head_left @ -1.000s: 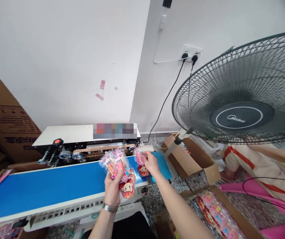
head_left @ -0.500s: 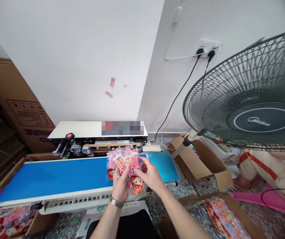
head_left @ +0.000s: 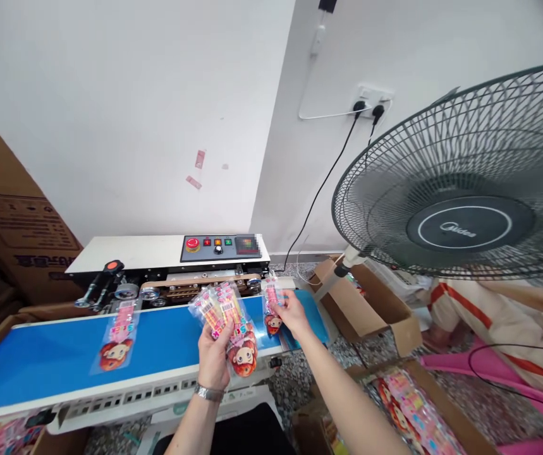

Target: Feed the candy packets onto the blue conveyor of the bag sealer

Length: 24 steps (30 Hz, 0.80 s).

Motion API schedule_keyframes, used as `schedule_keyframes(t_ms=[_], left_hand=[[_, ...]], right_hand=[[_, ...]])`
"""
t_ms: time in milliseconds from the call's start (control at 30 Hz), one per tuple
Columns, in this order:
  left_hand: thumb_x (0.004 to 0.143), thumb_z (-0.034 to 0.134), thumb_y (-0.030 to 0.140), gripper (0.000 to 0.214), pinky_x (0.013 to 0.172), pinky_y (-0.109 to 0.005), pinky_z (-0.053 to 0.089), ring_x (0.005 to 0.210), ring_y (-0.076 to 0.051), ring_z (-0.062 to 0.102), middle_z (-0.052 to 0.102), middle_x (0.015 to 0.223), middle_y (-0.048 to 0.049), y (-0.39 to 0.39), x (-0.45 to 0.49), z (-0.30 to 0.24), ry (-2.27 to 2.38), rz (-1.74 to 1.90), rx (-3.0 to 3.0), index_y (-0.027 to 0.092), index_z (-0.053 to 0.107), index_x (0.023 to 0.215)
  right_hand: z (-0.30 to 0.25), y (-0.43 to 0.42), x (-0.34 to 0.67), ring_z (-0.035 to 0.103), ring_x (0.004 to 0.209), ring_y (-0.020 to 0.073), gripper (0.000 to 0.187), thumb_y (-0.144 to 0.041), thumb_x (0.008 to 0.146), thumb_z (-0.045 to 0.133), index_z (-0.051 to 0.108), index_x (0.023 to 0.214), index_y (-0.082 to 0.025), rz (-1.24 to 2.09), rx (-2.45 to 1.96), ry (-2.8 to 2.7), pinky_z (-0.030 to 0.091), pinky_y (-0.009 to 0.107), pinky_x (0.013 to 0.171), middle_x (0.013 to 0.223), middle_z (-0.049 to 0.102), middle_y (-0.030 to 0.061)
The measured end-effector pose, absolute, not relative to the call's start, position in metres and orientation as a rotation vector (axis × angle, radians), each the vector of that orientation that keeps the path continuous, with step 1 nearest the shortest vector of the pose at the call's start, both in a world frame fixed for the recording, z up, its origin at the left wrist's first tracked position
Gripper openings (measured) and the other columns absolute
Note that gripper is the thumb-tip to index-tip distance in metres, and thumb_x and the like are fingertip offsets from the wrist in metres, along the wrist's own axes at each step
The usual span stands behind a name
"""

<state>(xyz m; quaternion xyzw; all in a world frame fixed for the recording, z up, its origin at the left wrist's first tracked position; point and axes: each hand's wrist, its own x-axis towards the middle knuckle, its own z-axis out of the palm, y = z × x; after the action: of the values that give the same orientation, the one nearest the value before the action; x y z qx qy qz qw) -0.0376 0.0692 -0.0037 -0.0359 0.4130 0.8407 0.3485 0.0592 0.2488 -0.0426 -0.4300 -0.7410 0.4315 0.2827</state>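
My left hand is closed on a fanned bunch of clear candy packets, pink and yellow with barcodes and a red-haired cartoon head at the bottom. Between the fingers and thumb of my right hand is a single candy packet, upright at the right end of the sealing machine. Under both hands runs the machine's blue conveyor belt. Another packet lies on the belt to the left, its top edge at the rollers.
The machine's control panel is at the back. A large fan stands at right, near an open carton. A box of packets sits lower right. More packets lie below the belt's left end. Another person's leg shows at right.
My right hand has drawn one packet from the bunch and moved it right to the machine's end. A packet now shows on the belt at left. The view has shifted slightly.
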Motion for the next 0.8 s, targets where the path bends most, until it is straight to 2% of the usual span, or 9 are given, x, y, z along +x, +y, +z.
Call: schedule_keyframes(t_ms=[100,167,233,400,500,667,733,800], left_hand=[[0.056,0.08,0.023,0.04,0.067,-0.033,0.054,0.071,-0.02,0.067,0.071,0.086,-0.0059,0.071,-0.036,-0.005,1.091,2.167,-0.093,0.016,0.061,0.091],[0.056,0.079,0.022,0.041,0.068,-0.033,0.054,0.072,-0.02,0.067,0.071,0.087,-0.006,0.071,-0.035,-0.005,1.106,2.161,-0.097,0.016,0.06,0.092],[0.058,0.079,0.022,0.042,0.069,-0.033,0.053,0.073,-0.02,0.067,0.071,0.088,-0.0059,0.071,-0.034,-0.006,1.111,2.161,-0.077,0.017,0.059,0.095],[0.058,0.078,0.024,0.042,0.07,-0.03,0.052,0.075,-0.019,0.066,0.07,0.088,-0.0047,0.073,-0.031,-0.005,1.132,2.181,-0.009,0.017,0.059,0.095],[0.06,0.077,0.03,0.041,0.069,-0.029,0.052,0.076,-0.019,0.066,0.07,0.09,-0.0058,0.073,-0.03,-0.002,1.138,2.192,-0.011,0.017,0.061,0.095],[0.057,0.078,0.033,0.043,0.05,-0.024,0.05,0.053,-0.014,0.062,0.068,0.072,-0.0028,0.072,-0.031,-0.002,1.231,2.127,-0.017,0.016,0.06,0.092],[0.058,0.078,0.033,0.041,0.041,-0.021,0.045,0.045,-0.011,0.057,0.066,0.068,0.0,0.072,-0.031,-0.005,1.261,2.105,-0.025,0.017,0.059,0.09],[0.056,0.079,0.031,0.042,0.041,-0.021,0.044,0.047,-0.011,0.058,0.066,0.07,0.001,0.072,-0.032,-0.009,1.27,2.126,-0.056,0.018,0.058,0.089]], right_hand=[[-0.029,0.242,0.047,0.062,0.065,0.0173,0.037,-0.028,0.068,0.063,0.052,0.101,-0.018,1.083,-1.19,-2.162,0.047,0.029,0.062,0.077,0.065,0.0026],[-0.016,0.231,0.044,0.061,0.074,0.0179,0.039,-0.031,0.072,0.061,0.051,0.108,-0.018,1.009,-1.122,-2.202,0.047,0.031,0.068,0.094,0.063,0.0072],[-0.005,0.214,0.044,0.06,0.079,0.0168,0.038,-0.034,0.077,0.056,0.05,0.112,-0.019,1.079,-0.972,-2.206,0.047,0.029,0.069,0.101,0.06,0.0074],[0.009,0.176,0.051,0.057,0.069,0.0134,0.047,-0.034,0.067,0.069,0.052,0.109,-0.022,1.22,-0.76,-2.338,0.046,0.025,0.062,0.086,0.058,0.0006],[0.011,0.17,0.053,0.057,0.066,0.0132,0.035,-0.033,0.076,0.061,0.05,0.108,-0.022,1.264,-0.785,-2.299,0.045,0.026,0.062,0.077,0.058,-0.0012],[0.007,0.174,0.054,0.058,0.071,0.0137,0.016,-0.031,0.08,0.054,0.048,0.092,-0.022,1.465,-0.728,-2.157,0.046,0.025,0.065,0.08,0.059,-0.0005],[0.003,0.174,0.054,0.056,0.069,0.0131,0.014,-0.033,0.081,0.053,0.045,0.086,-0.022,1.577,-0.715,-2.052,0.045,0.024,0.062,0.076,0.057,-0.0015],[-0.001,0.176,0.055,0.056,0.067,0.0129,0.017,-0.035,0.079,0.055,0.044,0.083,-0.022,1.662,-0.718,-1.939,0.045,0.023,0.06,0.074,0.056,-0.0019]])
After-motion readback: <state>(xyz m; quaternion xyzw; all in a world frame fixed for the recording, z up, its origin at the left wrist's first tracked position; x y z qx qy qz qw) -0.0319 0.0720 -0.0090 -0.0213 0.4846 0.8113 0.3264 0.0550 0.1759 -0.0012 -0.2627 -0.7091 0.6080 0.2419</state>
